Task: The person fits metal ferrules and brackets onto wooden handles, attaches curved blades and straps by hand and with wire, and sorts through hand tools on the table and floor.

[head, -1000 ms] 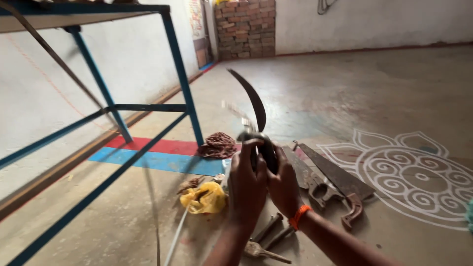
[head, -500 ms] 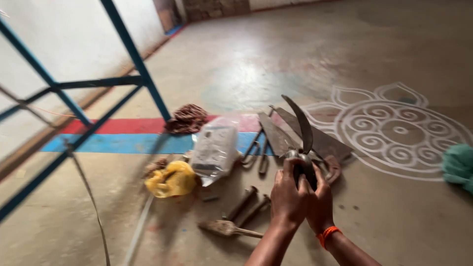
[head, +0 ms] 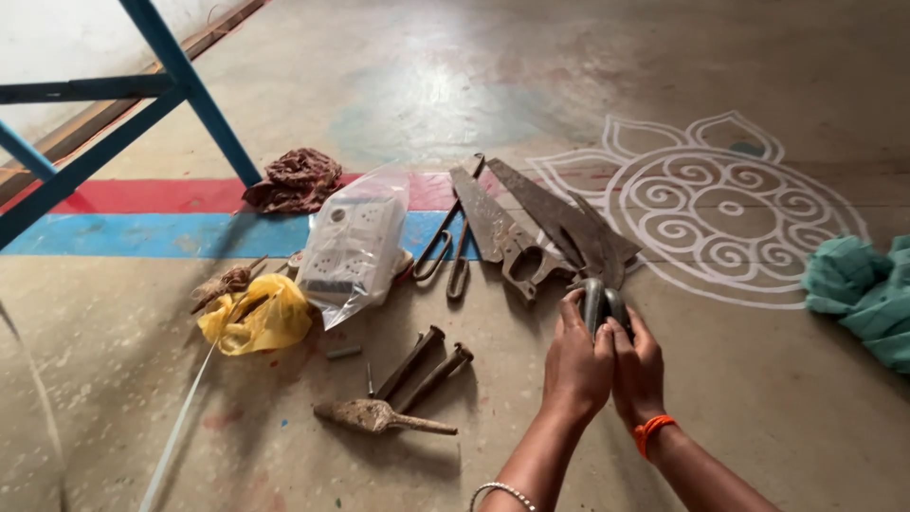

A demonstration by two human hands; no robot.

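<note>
Head view looks down on a concrete floor (head: 777, 398) strewn with old tools. Both hands sit close together, side by side and touching, low and right of centre. The left hand (head: 576, 365) and the right hand (head: 637, 368) are both wrapped around the grey handle (head: 599, 305) of a curved blade tool, clamped on it from either side. Its dark blade (head: 599, 248) points away from the person, over the handle ends of two rusty handsaws (head: 517, 223) that lie flat on the floor just beyond the hands. An orange band circles the right wrist, a thin metal bangle the left.

Left of the saws lie a pair of long metal tongs (head: 453, 251), and next to those a clear plastic bag (head: 353, 248) holding white switch plates. A crumpled yellow bag (head: 258, 318) rests near the plastic bag, and a brown patterned cloth (head: 296, 180) lies on a red and blue painted strip beside a blue metal frame leg (head: 190, 90). Nearer the person, two dark chisels (head: 425, 365) and a dirty trowel (head: 379, 415) lie together. A white chalk floor pattern (head: 730, 209) spreads to the right, with a green cloth (head: 858, 294) at the edge.
</note>
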